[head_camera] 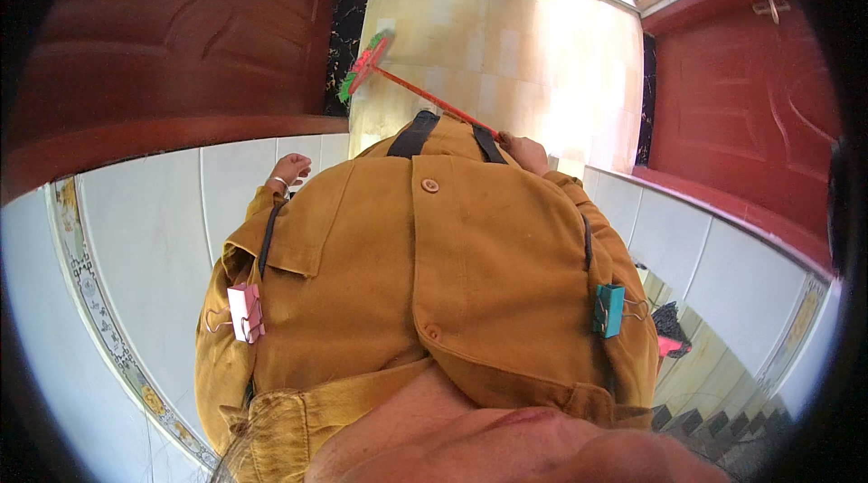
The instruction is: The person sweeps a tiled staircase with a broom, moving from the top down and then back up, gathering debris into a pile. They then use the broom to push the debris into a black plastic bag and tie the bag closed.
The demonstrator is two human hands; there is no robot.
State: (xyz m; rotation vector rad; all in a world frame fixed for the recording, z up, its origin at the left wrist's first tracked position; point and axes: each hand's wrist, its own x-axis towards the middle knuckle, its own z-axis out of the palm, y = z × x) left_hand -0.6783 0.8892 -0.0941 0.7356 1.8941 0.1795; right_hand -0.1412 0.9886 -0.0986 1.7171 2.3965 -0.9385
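Note:
My right hand [525,152] is closed around the red handle [434,100] of a broom, close to the front of my tan jacket [366,232]. The handle slants forward and left to the broom head [365,66], which has green and pink bristles. That head rests on the tiled floor beside a dark marble strip. Out to my left, near the white wall tiles, my left hand [291,169] hangs with loosely bent fingers and nothing in it. A light band circles its wrist. Part of the handle's grip is hidden by my right hand.
Reddish-brown panelled doors stand at the left [203,42] and right [732,96], the right one with a metal handle [771,8]. Pale tile flooring [502,42] stretches ahead. Behind me on the right lies a black-and-pink item [670,332], perhaps a brush. Tiled walls [142,232] flank me.

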